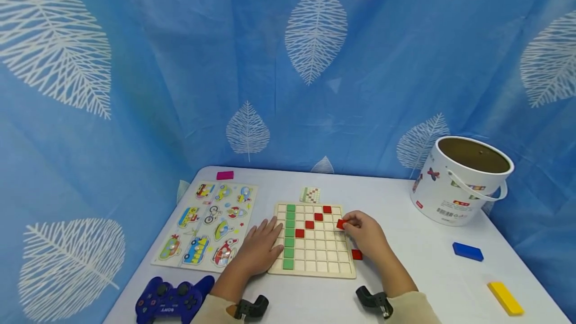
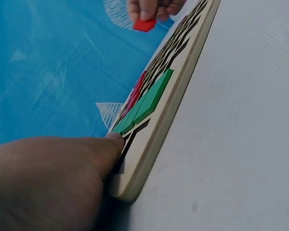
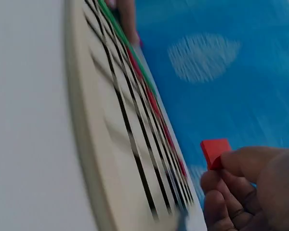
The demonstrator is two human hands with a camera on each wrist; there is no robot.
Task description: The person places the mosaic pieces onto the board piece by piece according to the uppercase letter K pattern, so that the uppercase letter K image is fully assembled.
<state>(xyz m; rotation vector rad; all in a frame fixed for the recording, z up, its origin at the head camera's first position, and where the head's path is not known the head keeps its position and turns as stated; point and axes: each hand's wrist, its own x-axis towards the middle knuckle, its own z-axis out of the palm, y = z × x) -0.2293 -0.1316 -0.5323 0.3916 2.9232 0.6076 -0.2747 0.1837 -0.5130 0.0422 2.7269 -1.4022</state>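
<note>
Left hand [image 1: 263, 245] lies flat steadying the grid board [image 1: 312, 266], while right hand [image 1: 366, 234] pinches a red tile [image 1: 340, 224] above its right edge.

This looks like a staged play or recording corner rather than a lived-in room. A blue cloth backdrop [image 1: 180, 89] printed with white leaves closes in the whole upper frame. Below it, a white table [image 1: 405, 284] carries children's things: a vehicle peg puzzle [image 1: 207, 226] at lower left, a wooden grid board [image 1: 312, 239] at centre, a toy bucket [image 1: 459, 181] at right.
</note>
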